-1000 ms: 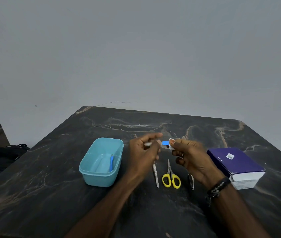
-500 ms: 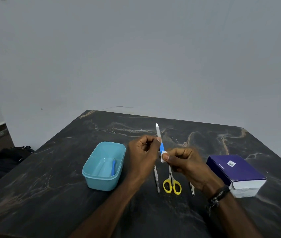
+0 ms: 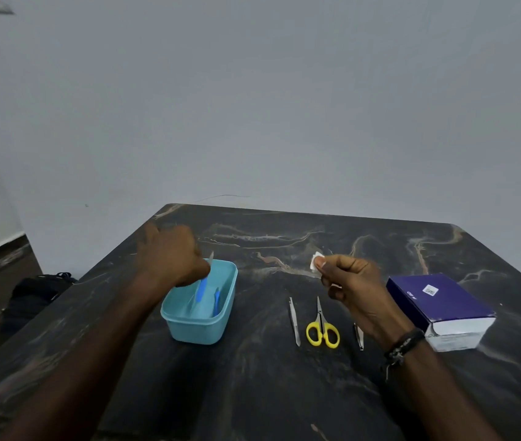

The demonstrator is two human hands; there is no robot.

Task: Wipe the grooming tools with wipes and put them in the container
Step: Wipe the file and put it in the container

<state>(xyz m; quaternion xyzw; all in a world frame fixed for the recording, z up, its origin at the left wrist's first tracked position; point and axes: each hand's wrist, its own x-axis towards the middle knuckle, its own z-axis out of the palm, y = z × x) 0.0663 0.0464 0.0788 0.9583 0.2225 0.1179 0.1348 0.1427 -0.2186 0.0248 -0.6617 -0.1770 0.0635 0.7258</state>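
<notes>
The left hand, having left the centre, is now lowering the blue-handled file it grips into the container at lower left; the right hand is pinching the wipe, so three tools remain unwiped.

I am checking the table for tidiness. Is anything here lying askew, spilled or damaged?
Nothing stands out. The tweezers, yellow scissors and nail clipper lie in a neat row on the table. The left hand holds a blue-handled nail file over the container; the right hand pinches a wipe.
</notes>
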